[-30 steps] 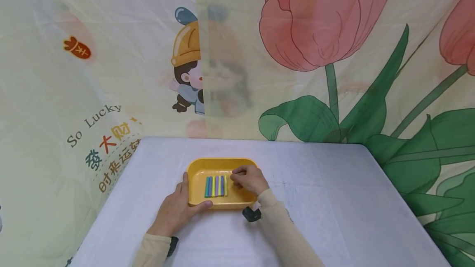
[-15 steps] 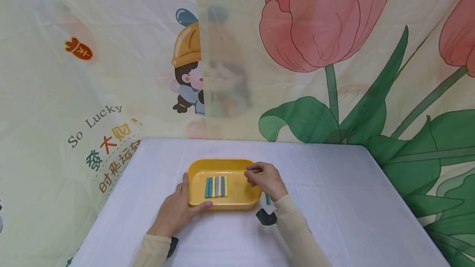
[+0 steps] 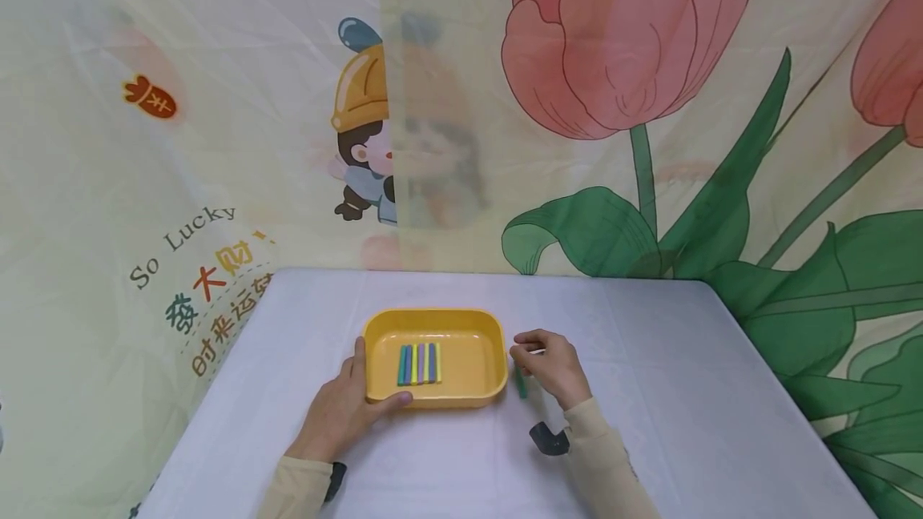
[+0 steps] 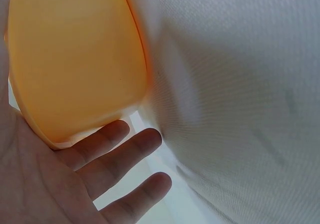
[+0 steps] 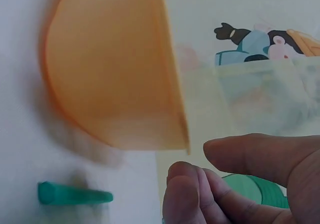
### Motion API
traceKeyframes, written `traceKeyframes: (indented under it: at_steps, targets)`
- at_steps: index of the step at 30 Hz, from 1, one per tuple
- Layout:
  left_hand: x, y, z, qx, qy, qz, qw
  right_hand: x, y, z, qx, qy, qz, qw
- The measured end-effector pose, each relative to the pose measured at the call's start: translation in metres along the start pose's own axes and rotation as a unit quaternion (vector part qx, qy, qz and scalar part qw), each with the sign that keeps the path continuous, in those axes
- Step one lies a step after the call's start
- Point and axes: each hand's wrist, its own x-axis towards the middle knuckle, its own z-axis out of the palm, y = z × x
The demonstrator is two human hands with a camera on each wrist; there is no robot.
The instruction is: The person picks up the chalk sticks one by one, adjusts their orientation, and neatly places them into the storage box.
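Observation:
A yellow tray (image 3: 472, 399) stands on the table, with a row of several slim coloured sticks (image 3: 421, 364), chalk-like, lying side by side in its left half. My left hand (image 3: 344, 407) rests against the tray's left side, with its thumb along the front rim. In the left wrist view the left fingers (image 4: 122, 156) are stretched out by the tray's wall. To the right of the tray, my right hand (image 3: 551, 365) hovers holding nothing, thumb and fingertips apart. A single green stick (image 5: 75, 194) lies on the table below it, partly covered by the hand in the head view.
A white cloth covers the table (image 3: 649, 391). Behind it hangs a printed curtain (image 3: 447, 183) with tulips and a cartoon figure. Each wrist wears a black camera strap, such as the right wrist's black mount (image 3: 550, 440).
My right hand has moved from above the tray, beside the row of sticks, out past its right rim to the green stick. The left hand has stayed at the tray.

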Motion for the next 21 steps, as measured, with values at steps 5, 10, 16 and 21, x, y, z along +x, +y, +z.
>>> traceKeyframes:
  at_steps: [5, 10, 16, 21]
  targets:
    - [0.000, 0.000, 0.001, -0.001, -0.003, -0.003, 1.0000, 0.001, 0.010, 0.002, -0.050, 0.011, 0.032, 0.9982]
    - [0.000, -0.001, 0.003, -0.001, -0.007, -0.007, 0.9999, 0.003, 0.018, 0.005, -0.082, 0.013, 0.054, 0.9951]
    - [0.000, -0.001, 0.003, -0.002, -0.004, -0.005, 1.0000, 0.006, 0.026, 0.008, -0.096, 0.009, 0.062, 0.9934]
    - [0.001, 0.000, 0.002, 0.001, 0.002, 0.000, 1.0000, 0.009, 0.030, 0.012, -0.112, 0.010, 0.064, 0.9916]
